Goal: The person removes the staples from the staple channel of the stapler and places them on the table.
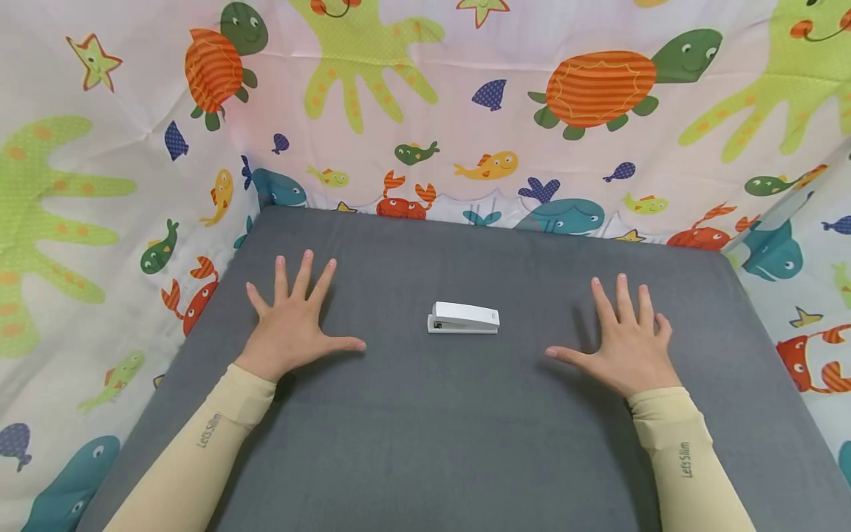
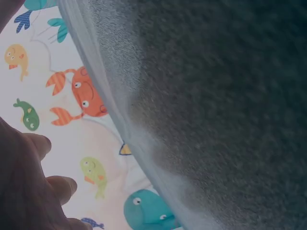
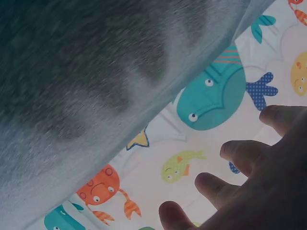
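Observation:
A white stapler (image 1: 463, 318) lies on the grey table (image 1: 439, 443) between the two hands in the head view. To its left is my left hand (image 1: 292, 325), fingers spread wide and thumb pointing toward the stapler. On the other side my right hand (image 1: 625, 343) is spread too, its thumb toward the stapler and its little finger somewhat bent. Neither hand touches the stapler. Fingers (image 2: 60, 189) of the left hand show at the lower left of the left wrist view. Several fingertips (image 3: 211, 187) of the right hand appear in the right wrist view. Neither wrist view includes the stapler.
A white cloth (image 1: 439, 66) printed with sea animals hangs behind the table and along both sides. Cream sleeves (image 1: 199, 443) with dark lettering cover both forearms. The table's back edge runs beyond the stapler.

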Tool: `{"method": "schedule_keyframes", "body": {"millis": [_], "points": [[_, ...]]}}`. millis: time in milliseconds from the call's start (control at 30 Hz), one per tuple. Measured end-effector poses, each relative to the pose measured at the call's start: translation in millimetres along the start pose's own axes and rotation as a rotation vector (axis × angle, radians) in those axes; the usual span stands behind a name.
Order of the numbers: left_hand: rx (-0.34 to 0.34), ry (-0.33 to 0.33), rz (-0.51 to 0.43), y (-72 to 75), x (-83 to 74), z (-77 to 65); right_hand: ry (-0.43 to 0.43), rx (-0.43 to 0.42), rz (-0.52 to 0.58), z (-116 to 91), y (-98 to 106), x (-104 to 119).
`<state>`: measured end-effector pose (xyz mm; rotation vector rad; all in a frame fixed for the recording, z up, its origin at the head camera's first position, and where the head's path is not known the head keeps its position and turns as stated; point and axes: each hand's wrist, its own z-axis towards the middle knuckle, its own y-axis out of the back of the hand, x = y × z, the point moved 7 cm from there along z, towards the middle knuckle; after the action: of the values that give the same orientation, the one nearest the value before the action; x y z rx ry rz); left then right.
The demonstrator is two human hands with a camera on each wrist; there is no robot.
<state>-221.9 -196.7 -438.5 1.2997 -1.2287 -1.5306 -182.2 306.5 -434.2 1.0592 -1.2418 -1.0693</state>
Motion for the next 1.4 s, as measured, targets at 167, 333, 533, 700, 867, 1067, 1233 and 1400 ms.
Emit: {"method": "schedule_keyframes", "body": {"millis": [167, 333, 533, 700, 867, 1067, 1233, 1400], "points": [[0.002, -0.005, -0.005, 0.3, -4.0, -0.8, 0.007, 0.003, 0.019, 0, -2, 8], [0.009, -0.013, 0.0, -1.3, -9.2, 3.2, 0.024, -0.004, 0.027, 4, -2, 18], [0.015, -0.043, -0.01, -7.6, -26.8, 8.5, 0.048, 0.017, 0.05, 11, -6, 35], [0.004, -0.083, -0.021, -8.1, -44.0, 12.3, 0.053, 0.018, 0.047, 15, -6, 48], [0.007, -0.104, -0.031, -7.8, -58.8, 15.7, 0.073, 0.025, 0.056, 19, -8, 62], [0.016, -0.128, -0.064, -12.5, -76.2, 20.5, 0.089, 0.039, 0.073, 22, -11, 75], [0.022, -0.139, -0.07, -15.2, -88.4, 21.4, 0.093, 0.054, 0.075, 23, -15, 84], [0.025, -0.15, -0.081, -16.2, -98.7, 20.6, 0.101, 0.064, 0.09, 26, -19, 92]]}}
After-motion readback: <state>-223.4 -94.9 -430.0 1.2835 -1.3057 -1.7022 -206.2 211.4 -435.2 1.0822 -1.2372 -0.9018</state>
